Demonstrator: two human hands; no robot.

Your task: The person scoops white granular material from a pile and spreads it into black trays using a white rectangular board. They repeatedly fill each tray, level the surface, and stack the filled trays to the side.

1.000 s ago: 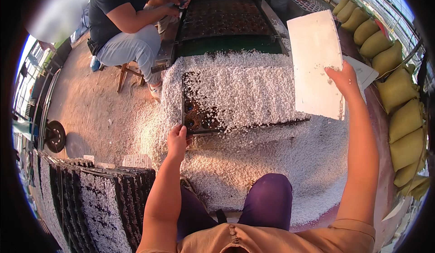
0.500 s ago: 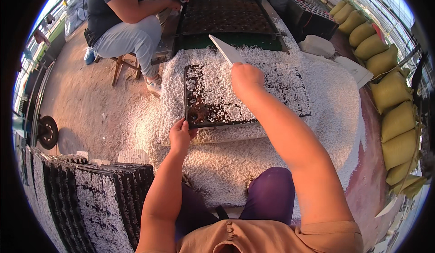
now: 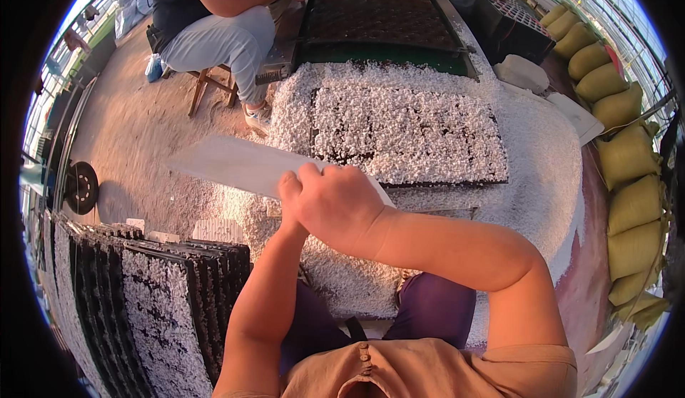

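Observation:
In my right hand [image 3: 341,205] is a flat white scraper board [image 3: 235,161], its fingers closed round the board's edge. The board slants across the near left corner of a black seedling tray [image 3: 446,183]. White granules [image 3: 414,130] cover most of the tray's cells, with dark gaps between some of them. My left hand [image 3: 288,192] is at that same near left corner, mostly behind the right hand and board. Its fingers are hidden, so its grip on the tray does not show.
Filled black trays [image 3: 160,312] stand on edge at the lower left. Loose white granules [image 3: 542,177] surround the tray. Beyond lies a dark soil-filled bed [image 3: 378,13], with a seated person [image 3: 221,38] beside it. Yellow-green sacks [image 3: 628,155] line the right side.
My right hand has swept the board from the tray's far middle to its near left corner. Granules now cover the formerly bare left cells. The view has shifted slightly.

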